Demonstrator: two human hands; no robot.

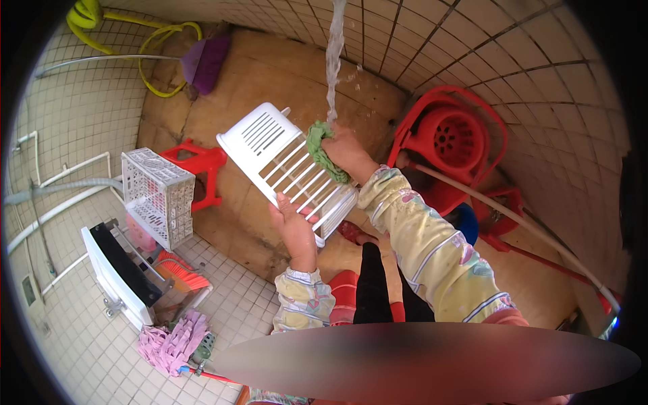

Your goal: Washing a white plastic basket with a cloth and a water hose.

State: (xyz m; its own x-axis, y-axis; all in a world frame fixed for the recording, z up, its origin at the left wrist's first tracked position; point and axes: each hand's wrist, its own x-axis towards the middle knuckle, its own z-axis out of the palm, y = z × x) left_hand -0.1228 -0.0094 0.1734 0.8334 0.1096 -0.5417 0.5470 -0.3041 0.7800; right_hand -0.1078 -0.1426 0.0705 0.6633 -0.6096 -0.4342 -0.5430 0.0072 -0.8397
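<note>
A white slatted plastic rack is held up at a tilt in front of me, above the brown floor. My left hand grips its near edge, thumb on top and fingertips showing between the slats. My right hand is closed on a wet green cloth, which lies against the slats at the rack's right side. A stream of water falls from above onto the right hand and cloth, with drops splashing beside it.
Right stands a red mop bucket with a wooden pole slanting across it. Left are a white plastic basket, a red stool and a white sink. A purple broom and yellow hose lie farther back; a pink mop sits lower left.
</note>
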